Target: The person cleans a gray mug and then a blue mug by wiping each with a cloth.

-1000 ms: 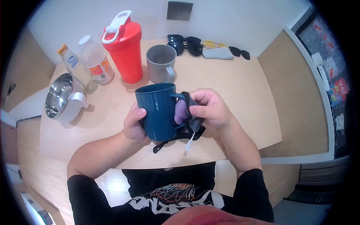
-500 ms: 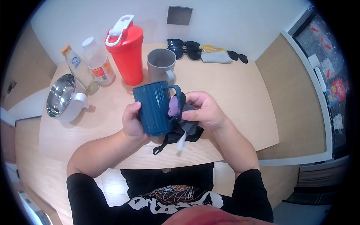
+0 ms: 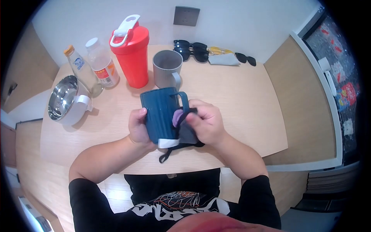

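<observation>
A ribbed dark blue mug [image 3: 159, 115] is held above the table's front part, its handle toward the right. My left hand [image 3: 140, 127] grips its left side, thumb on the wall. My right hand [image 3: 205, 121], slightly blurred, pinches a grey and black cloth [image 3: 187, 132] with a purple fuzzy part [image 3: 177, 117] against the mug's handle side. A white tag [image 3: 168, 143] from the cloth lies across the mug's lower edge. Below, a black strap with a loop [image 3: 165, 156] rests on the table.
Behind the blue mug stand a grey mug [image 3: 166, 69] and a red shaker [image 3: 133, 62]. Two bottles, one clear glass [image 3: 83, 71] and one white-capped [image 3: 102, 65], stand left, near a steel-lined bowl [image 3: 69, 102]. Sunglasses [image 3: 193, 52] and a grey pouch [image 3: 224, 59] lie at the back.
The blue mug has shifted slightly and its tilt has changed. My right hand has turned and closed more around the cloth. The white tag has swung left onto the mug's bottom edge.
</observation>
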Action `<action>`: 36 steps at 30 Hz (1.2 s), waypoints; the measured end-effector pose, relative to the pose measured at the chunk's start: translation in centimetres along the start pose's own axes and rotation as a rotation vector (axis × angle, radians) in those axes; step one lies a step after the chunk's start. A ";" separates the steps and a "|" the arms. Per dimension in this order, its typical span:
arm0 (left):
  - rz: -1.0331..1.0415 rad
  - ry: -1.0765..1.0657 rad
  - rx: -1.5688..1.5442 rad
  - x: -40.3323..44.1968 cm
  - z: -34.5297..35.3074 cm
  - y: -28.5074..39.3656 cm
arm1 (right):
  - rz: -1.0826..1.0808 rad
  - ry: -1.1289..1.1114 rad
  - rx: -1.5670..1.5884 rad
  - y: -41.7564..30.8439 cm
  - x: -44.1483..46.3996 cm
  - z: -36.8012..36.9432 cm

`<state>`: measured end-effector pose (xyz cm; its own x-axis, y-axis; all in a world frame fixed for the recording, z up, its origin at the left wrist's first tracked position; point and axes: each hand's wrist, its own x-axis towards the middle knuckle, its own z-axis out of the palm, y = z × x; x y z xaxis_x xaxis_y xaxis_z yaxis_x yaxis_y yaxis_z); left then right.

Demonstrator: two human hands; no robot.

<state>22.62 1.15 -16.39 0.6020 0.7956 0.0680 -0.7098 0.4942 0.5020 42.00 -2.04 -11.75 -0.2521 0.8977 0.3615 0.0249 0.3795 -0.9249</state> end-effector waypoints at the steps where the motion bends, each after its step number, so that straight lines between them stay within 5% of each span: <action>1: -0.018 -0.021 -0.014 0.0 -0.1 0.0 | -0.013 0.003 0.060 -0.1 0.1 -0.1; 5: 0.011 0.049 -0.017 -0.1 1.2 0.3 | 0.234 0.217 0.372 0.3 0.2 -1.2; 10: -0.030 0.056 -0.003 0.4 -0.9 0.2 | 0.189 0.472 0.547 0.3 1.3 -1.3; 15: -0.048 0.052 -0.008 0.3 -0.5 0.4 | 0.059 0.279 0.217 1.3 0.0 0.7; 20: -0.071 0.086 0.008 0.6 -0.1 0.5 | -0.358 0.005 -0.458 2.0 1.0 -1.7; 24: -0.072 0.189 -0.021 0.7 -0.4 0.2 | -0.400 -0.169 -0.499 0.9 1.2 -1.4; 28: -0.109 -0.006 -0.071 0.1 -0.9 0.1 | -0.371 -0.318 -0.226 1.1 1.4 -1.9; 36: -0.105 0.173 -0.077 0.4 0.2 0.5 | -0.299 -0.079 -0.508 1.1 1.5 -0.4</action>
<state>22.53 1.65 -15.94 0.6067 0.7836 -0.1338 -0.6764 0.5973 0.4309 42.05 -0.15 -12.19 -0.3901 0.7231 0.5700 0.3967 0.6906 -0.6047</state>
